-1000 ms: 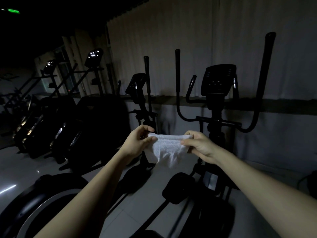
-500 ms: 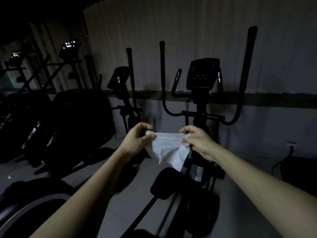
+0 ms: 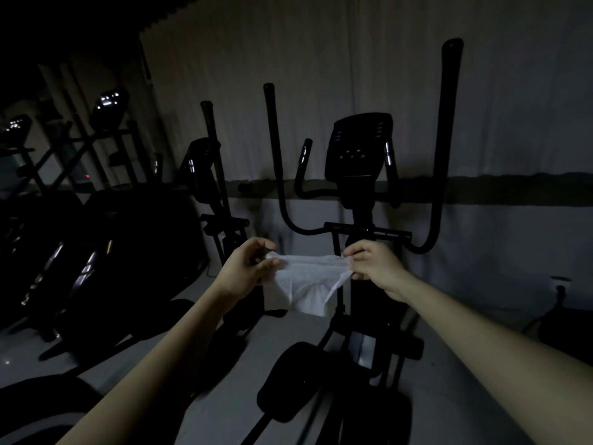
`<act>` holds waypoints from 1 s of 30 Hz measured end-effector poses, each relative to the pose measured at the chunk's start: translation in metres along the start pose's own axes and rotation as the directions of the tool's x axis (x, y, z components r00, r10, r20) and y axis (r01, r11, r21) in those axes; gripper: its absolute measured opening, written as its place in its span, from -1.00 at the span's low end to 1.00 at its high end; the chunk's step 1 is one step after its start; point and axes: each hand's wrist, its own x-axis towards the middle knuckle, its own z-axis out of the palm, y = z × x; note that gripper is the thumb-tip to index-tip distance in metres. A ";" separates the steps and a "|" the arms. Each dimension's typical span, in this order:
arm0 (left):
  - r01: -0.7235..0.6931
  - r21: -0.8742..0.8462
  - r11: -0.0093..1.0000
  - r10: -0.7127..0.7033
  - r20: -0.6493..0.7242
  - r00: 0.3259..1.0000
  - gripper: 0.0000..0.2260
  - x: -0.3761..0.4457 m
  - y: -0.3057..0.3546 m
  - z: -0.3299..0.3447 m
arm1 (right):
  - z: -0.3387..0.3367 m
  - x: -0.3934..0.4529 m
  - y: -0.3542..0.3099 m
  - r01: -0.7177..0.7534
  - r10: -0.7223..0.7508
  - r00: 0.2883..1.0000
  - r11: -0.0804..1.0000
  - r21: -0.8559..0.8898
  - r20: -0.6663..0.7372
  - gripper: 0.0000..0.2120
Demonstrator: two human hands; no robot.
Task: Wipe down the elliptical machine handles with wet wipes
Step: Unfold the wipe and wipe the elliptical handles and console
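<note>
A white wet wipe [image 3: 306, 282] hangs spread between both hands at chest height. My left hand [image 3: 244, 268] pinches its left top corner and my right hand [image 3: 373, 263] pinches its right top corner. Straight ahead stands a black elliptical machine with a console [image 3: 357, 146]. Its tall left handle [image 3: 272, 149] and tall right handle [image 3: 449, 130] rise on either side. A short curved inner handle [image 3: 303, 165] sits left of the console. The wipe touches no handle.
More dark elliptical machines [image 3: 205, 175] line the left side of the dim room. A pale curtain [image 3: 353, 59] covers the wall behind. A foot pedal [image 3: 288, 380] lies low in front of me. A wall socket with a plug [image 3: 560, 285] is at the right.
The view has swung right and closer, so the elliptical now stands centred. Both hands have kept hold of the wipe and pulled it slightly wider.
</note>
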 end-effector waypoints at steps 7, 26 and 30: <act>-0.006 0.000 1.000 0.006 0.012 1.000 -0.83 0.078 0.005 0.064 | -0.070 0.064 0.010 -0.062 0.063 0.998 0.979 0.193 0.002 -0.82; -0.138 -0.123 0.983 0.154 0.137 0.978 -0.91 0.300 0.004 0.162 | -0.199 0.238 0.023 0.155 -0.162 0.981 0.985 -0.071 -0.108 -0.59; -0.154 -0.154 0.976 0.179 0.159 0.971 -0.92 0.343 0.014 0.180 | -0.232 0.257 0.011 0.202 -0.220 0.969 0.969 -0.145 -0.116 -0.59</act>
